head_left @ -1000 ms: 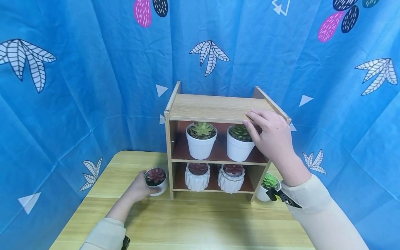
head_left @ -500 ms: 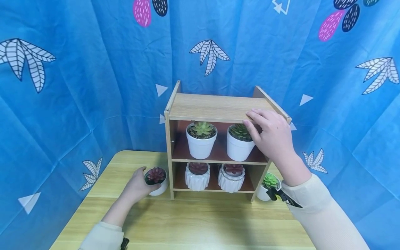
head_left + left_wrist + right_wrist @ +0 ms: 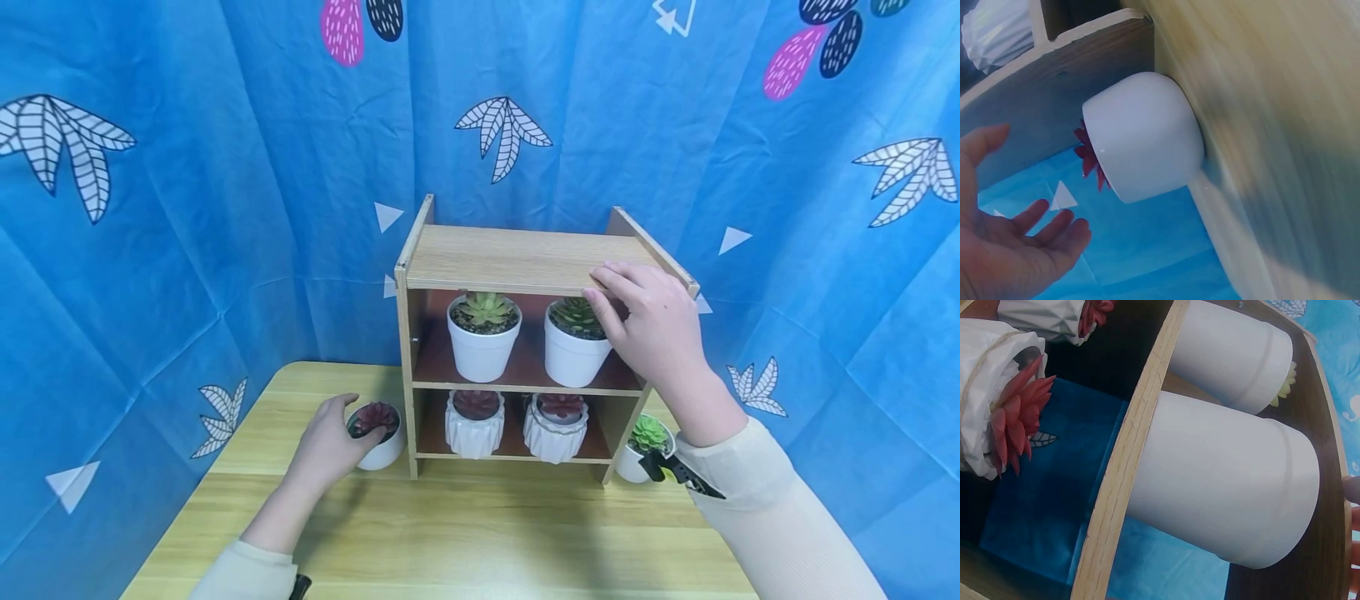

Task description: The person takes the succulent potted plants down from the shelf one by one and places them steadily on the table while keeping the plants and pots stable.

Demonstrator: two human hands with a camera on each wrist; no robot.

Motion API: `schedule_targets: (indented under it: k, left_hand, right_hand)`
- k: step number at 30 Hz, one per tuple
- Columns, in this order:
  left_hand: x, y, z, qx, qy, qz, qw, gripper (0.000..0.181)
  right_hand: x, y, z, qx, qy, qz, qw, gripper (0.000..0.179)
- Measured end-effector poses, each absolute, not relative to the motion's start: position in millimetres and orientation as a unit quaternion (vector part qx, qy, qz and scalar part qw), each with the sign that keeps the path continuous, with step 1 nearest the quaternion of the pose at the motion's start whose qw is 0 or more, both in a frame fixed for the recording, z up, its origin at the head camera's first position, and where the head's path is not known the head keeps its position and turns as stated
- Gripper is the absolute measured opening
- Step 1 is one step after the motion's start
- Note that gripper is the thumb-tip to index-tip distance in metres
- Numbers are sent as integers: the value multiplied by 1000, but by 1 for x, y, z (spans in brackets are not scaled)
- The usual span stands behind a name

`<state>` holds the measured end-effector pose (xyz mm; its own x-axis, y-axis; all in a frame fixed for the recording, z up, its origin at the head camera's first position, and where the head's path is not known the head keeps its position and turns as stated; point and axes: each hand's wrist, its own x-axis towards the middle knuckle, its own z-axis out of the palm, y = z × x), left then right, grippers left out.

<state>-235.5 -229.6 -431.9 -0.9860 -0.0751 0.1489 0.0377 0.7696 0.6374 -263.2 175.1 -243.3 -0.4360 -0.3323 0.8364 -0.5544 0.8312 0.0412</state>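
A: Blue cloth (image 3: 337, 183) printed with white leaves wraps the scene, and a pale wooden tabletop (image 3: 480, 537) fills the lower middle of the head view.

B: And there, centre frame, a wooden shelf (image 3: 517, 254)! Who's on board?

A: Upper level, two smooth white ones: the pale-green plant's pot (image 3: 483, 357) on the left, the dark-green plant's pot (image 3: 573, 362) on the right. Lower level, a left pleated pot (image 3: 474, 435) and a right pleated pot (image 3: 553, 442), both with dark red plants.

B: Now the left hand (image 3: 330, 446), lower left of the frame?

A: Right beside the smooth white pot (image 3: 384, 456) with the dark red plant, which stands upright on the tabletop, just left of the shelf. From the head view the thumb crosses in front of the leaves, but look at the left wrist view: a gap! Fingers (image 3: 1075, 237) loosely parted, thumb well away from them, nothing held.

B: And the right hand (image 3: 660, 329)?

A: Right of centre, up at the shelf's top board. Fingers over the front edge, thumb just under: it's pinching that board.

B: Below its wrist, lower right, the bright-green plant's pot (image 3: 632, 468) sits on the tabletop beside the shelf, partly hidden by a black strap (image 3: 686, 477).
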Motion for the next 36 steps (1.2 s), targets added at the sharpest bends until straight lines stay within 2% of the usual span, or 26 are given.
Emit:
schedule_targets:
  k: [7, 17, 36]
  left_hand:
    - [-230, -222, -423, -1, -929, -345, 135, 73]
    - [-218, -204, -405, -22, -915, -359, 182, 68]
    - [-200, -179, -376, -48, -901, -354, 245, 64]
  right_hand:
    - [-264, 175, -244, 261, -840, 120, 460, 34]
    - [-265, 175, -244, 265, -838, 121, 462, 33]
    - [-265, 174, -245, 261, -840, 118, 460, 34]
